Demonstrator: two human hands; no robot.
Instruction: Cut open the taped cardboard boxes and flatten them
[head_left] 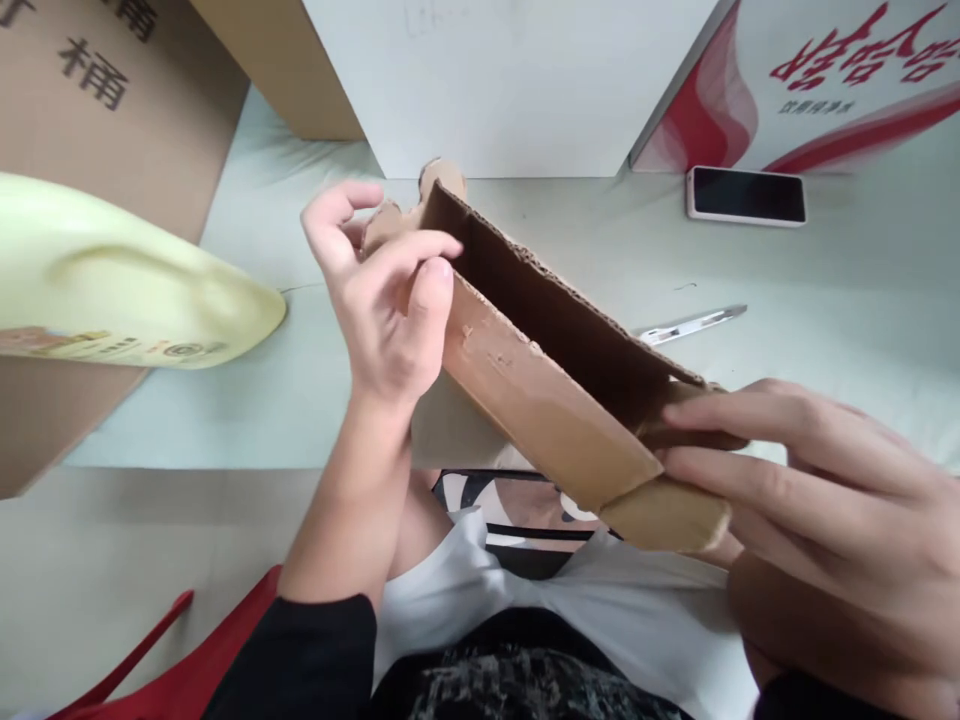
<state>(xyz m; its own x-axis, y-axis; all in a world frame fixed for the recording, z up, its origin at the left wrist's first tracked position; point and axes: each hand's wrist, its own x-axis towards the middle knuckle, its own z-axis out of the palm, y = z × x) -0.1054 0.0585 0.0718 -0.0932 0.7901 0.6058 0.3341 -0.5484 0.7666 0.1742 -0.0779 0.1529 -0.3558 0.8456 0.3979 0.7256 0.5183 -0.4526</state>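
Note:
A narrow brown cardboard box (551, 395) is held above my lap, its long opening facing up and its inside dark. It slants from upper left to lower right, with flaps bent out at both ends. At the upper left end, my left hand (397, 310) pinches the rim and flap, thumb and index finger at the corner. My right hand (817, 480) grips the lower right end, its fingers on the end flaps. Beyond the box, a white utility knife (694, 326) lies on the pale green table surface.
A pale yellow bottle (135, 270) juts in at left, in front of a large carton (112, 140). A white box (510, 80) and a red-and-white carton (810, 90) stand at the back. A phone-like device (746, 196) lies at right. A red chair (217, 640) shows below left.

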